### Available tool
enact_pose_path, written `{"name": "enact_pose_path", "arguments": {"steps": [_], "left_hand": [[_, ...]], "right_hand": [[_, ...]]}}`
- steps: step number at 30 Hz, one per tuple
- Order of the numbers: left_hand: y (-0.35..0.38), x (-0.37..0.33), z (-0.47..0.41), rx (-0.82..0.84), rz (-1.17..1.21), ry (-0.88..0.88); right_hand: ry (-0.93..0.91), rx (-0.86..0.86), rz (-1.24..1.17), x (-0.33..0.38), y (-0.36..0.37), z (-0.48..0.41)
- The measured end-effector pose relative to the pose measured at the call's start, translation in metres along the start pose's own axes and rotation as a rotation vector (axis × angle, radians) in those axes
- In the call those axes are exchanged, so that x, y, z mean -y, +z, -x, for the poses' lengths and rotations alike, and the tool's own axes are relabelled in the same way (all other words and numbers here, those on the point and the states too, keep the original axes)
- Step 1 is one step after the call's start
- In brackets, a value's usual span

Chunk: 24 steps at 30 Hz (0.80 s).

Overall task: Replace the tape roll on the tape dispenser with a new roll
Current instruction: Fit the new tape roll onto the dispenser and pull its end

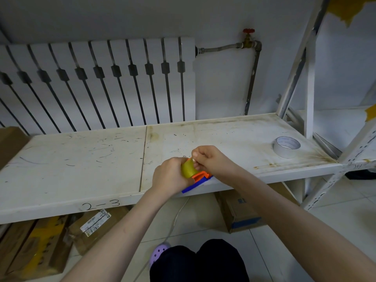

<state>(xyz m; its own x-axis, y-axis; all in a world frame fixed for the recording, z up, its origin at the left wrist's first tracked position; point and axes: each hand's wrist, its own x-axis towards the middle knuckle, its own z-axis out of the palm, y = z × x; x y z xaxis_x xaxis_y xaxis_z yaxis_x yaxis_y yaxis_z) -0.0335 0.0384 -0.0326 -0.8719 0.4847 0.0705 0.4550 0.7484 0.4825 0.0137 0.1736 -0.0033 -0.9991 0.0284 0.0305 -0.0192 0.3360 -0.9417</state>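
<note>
An orange and blue tape dispenser [200, 179] hangs over the front edge of the white shelf [81, 159], with a yellowish tape roll [188, 168] mounted on it. My left hand [169, 177] wraps around the roll and the dispenser from the left. My right hand [211, 159] pinches at the top of the roll with thumb and fingertips; whether it holds the tape end is not clear. A second, pale roll of tape [286, 146] lies flat on the shelf at the far right, apart from both hands.
A white radiator [97, 82] and a pipe with a red valve [248, 37] stand behind the shelf. A shelf upright [309, 110] rises at right. Cardboard boxes [238, 212] lie on the floor below. My knees [199, 261] are at the bottom.
</note>
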Motion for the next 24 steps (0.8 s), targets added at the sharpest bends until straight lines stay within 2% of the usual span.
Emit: {"name": "enact_pose_path", "arguments": {"steps": [2,5,9,16,20,24], "left_hand": [[0.001,0.006,-0.001,0.016,-0.016,-0.015],[0.003,0.014,-0.001,0.045,0.002,-0.037],[0.005,0.017,-0.001,0.087,0.033,-0.042],[0.003,0.017,-0.007,0.097,0.023,-0.067],[0.006,0.016,-0.008,0.088,0.017,-0.056],[0.010,0.013,-0.008,0.081,0.026,-0.036]], "right_hand": [[-0.032,0.006,-0.080,0.006,-0.003,0.000],[-0.016,-0.077,-0.041,0.011,-0.014,-0.004],[0.097,-0.187,-0.012,0.006,-0.025,-0.012],[0.274,-0.205,-0.204,0.008,-0.041,-0.015],[0.223,-0.255,-0.001,-0.008,-0.042,-0.017],[0.147,-0.301,0.039,-0.017,-0.035,-0.020]]}}
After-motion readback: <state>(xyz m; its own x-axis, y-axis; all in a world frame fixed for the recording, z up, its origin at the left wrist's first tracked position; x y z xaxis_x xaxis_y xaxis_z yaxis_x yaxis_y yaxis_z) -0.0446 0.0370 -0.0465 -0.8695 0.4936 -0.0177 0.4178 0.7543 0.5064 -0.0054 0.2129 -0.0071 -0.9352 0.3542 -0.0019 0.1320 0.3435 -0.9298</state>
